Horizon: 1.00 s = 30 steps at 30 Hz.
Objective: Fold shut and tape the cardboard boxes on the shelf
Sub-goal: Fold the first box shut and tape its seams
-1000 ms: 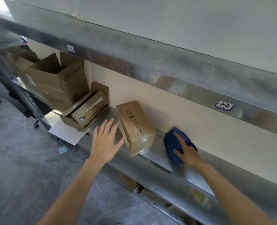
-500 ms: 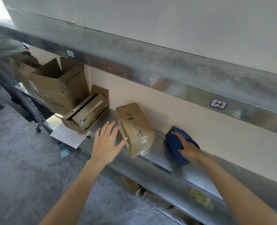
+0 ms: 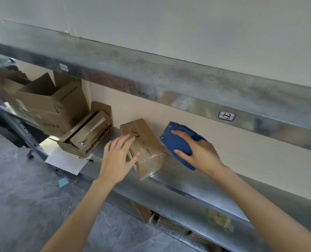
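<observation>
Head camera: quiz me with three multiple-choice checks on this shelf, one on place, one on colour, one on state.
1. Where is the tape dispenser relative to the small box? A on top of it; B left of it; C right of it.
2. What colour is the tape dispenser? A blue; B red; C yellow.
3. The large box at far left is: A taped shut; B open, flaps up; C flattened.

Answers: 1 C, the right hand grips it right of the small box. 2 A, its shell is blue. 3 B, its flaps stand up.

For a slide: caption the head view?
Left hand rests on a small cardboard box; right hand grips a blue tape dispenser.
</observation>
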Tool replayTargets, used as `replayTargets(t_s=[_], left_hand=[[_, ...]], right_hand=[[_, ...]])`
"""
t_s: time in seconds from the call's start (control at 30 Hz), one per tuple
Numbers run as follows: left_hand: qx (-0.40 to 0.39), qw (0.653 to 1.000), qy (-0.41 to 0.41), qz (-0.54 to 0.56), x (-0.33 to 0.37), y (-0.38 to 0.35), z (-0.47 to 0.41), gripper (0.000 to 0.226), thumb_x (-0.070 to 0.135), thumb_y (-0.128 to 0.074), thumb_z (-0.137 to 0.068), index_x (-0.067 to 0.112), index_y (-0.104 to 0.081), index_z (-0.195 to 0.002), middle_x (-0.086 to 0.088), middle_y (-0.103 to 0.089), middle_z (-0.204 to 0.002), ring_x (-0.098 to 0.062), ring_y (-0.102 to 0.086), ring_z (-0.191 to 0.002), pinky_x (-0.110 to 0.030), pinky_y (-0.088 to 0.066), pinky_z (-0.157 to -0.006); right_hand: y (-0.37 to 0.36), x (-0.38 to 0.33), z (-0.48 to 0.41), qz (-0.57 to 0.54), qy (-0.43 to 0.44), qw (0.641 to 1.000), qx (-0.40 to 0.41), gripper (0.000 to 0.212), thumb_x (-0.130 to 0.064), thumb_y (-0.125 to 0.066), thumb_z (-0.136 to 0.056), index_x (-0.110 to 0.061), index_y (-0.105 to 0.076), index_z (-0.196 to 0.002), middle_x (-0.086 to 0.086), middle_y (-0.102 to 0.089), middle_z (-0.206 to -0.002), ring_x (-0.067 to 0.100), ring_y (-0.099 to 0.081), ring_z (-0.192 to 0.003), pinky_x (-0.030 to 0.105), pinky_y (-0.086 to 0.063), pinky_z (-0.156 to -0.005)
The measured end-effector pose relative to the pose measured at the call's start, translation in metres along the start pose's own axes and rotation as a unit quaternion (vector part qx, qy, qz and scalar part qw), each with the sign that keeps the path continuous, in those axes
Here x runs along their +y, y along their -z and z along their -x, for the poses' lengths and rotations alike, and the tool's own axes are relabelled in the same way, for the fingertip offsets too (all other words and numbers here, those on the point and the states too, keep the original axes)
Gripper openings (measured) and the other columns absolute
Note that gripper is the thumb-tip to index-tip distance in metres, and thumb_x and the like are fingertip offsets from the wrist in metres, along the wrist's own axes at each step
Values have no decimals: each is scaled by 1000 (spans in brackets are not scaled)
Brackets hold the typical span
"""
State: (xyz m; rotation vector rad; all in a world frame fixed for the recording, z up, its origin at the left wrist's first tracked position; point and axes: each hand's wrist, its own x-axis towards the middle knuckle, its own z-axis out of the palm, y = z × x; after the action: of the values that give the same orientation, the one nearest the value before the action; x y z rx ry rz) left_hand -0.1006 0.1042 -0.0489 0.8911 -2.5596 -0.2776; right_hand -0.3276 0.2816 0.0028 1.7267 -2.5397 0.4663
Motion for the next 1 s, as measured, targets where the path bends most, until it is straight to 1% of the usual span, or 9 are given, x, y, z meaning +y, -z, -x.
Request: replayTargets(t_s=[0.1,0.27,0.4,0.53,0.63,0.7,0.83,0.93,1.0], left_hand=[[-3,998,-19,61,2,7,-8,55,47,-53,-97,24,-45,-147,4,-43,-151,-17,-38,-139,-39,-26,-115],[-11,989,-35,146,2,20,-18,52,39,-61,-96,24,-48,-144,6,-50,-145,-15,-45,-132,-45,-37,-110],[-9,981,-29,193,-1,28,-20,48,32,-65,-94,28,-51,-139,11,-54,-140,-11,-46,-128,-43,-40,-107],[-66,957,-19,283,-4,31,-23,44,15,-64,-95,27,-56,-136,13,-59,-134,-2,-51,-126,-35,-41,-109],[-115,938,-19,327,-5,34,-25,44,4,-59,-96,34,-60,-129,16,-63,-128,2,-54,-121,-26,-41,-107],[-141,925,-10,353,-4,37,-26,46,0,-56,-96,40,-62,-119,19,-68,-118,-1,-60,-114,-26,-45,-103],[-154,912,-2,380,-3,39,-26,40,-4,-57,-95,33,-68,-103,17,-72,-98,-8,-67,-100,-27,-51,-93],[-135,911,10,390,0,40,-26,36,-7,-59,-92,26,-70,-99,10,-74,-97,-8,-69,-94,-22,-51,-86],[-120,914,22,386,3,39,-26,33,-10,-57,-90,19,-71,-97,2,-74,-96,-12,-69,-92,-26,-52,-86]], right_hand=[[5,-17,-7,17,53,998,-6,59,-57,-47,-93,-57,-15,-142,-2,-53,-56,13,-47,-46,34,-49,-51],[8,-28,-15,34,129,988,-76,66,-54,-47,-93,-59,-7,-144,0,-46,-51,17,-46,-44,38,-48,-51],[7,-36,-13,61,178,980,-72,64,-55,-43,-94,-56,-8,-148,-2,-38,-49,18,-43,-45,37,-48,-51],[9,-45,-13,50,222,973,-47,62,-47,-52,-94,-46,-24,-150,-4,-24,-46,17,-35,-43,36,-42,-46],[12,-50,-11,33,239,970,-34,61,-42,-61,-91,-39,-37,-147,-6,-28,-47,17,-31,-42,32,-39,-42],[12,-51,-11,22,246,968,-34,62,-40,-65,-89,-37,-41,-145,-6,-28,-47,15,-30,-41,29,-36,-40],[13,-51,-11,22,256,966,-36,64,-40,-66,-88,-38,-39,-146,-7,-28,-46,12,-29,-40,28,-34,-39],[13,-52,-10,12,254,966,-36,63,-39,-67,-88,-38,-40,-145,-6,-27,-47,13,-29,-40,29,-35,-39],[14,-52,-10,10,254,966,-41,62,-39,-65,-89,-37,-40,-146,-7,-24,-48,13,-28,-41,30,-36,-39]])
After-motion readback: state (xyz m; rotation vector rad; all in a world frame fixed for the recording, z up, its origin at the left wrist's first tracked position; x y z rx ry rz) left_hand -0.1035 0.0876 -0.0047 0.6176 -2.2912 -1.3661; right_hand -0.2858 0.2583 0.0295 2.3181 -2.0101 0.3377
